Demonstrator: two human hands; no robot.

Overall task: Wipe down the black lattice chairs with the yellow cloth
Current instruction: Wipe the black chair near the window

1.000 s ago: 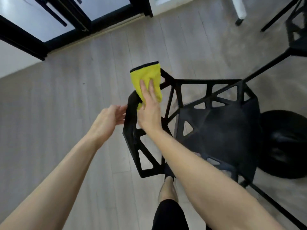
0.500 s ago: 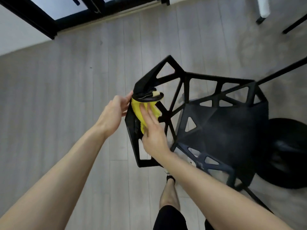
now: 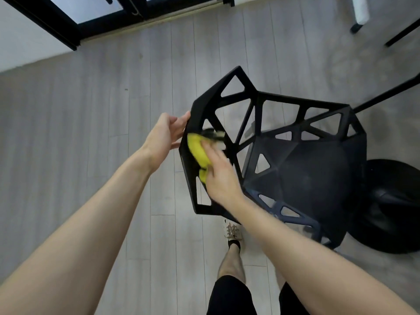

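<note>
The right hand point(image 3: 219, 176) lies on the yellow cloth point(image 3: 197, 151), fingers stretched fairly flat over it, pressing it vs. the inner face of the black lattice chair point(image 3: 306, 176). The hand is motion-blurred, so the thumb's position can't be told. The cloth is bunched, not spread, approx. mid-height on the outer strut of the chair's lattice back, w/ a dark-edged bit poking past the fingertips into a cut-out.

The left hand point(image 3: 166, 133) is just beside it on the outer side of the same strut. Its thumb tip is on the rim and its fingers reach behind the frame lower down, so it pinches the chair's edge. The two hands are close but apart, w/ the strut btwn them. Both forearms are bare.

The chair is seen from above, w/ the lattice back at picture-left, the solid seat panel to its right, and triangular openings all round. It stands on a grey wood-plank floor point(image 3: 91, 155).

Below the chair's near edge are the person's leg point(image 3: 231, 264), a light laced shoe point(image 3: 233, 231) and black shorts point(image 3: 229, 296). Just beside the chair's right side is a round black object point(image 3: 391, 208); its type and any contact are unclear. A thin black bar point(image 3: 386, 92) runs off to the right edge from behind the chair.

At top left a black window frame point(image 3: 68, 35) meets the floor. At top right is a white furniture leg point(image 3: 361, 10) w/ a dark foot.
</note>
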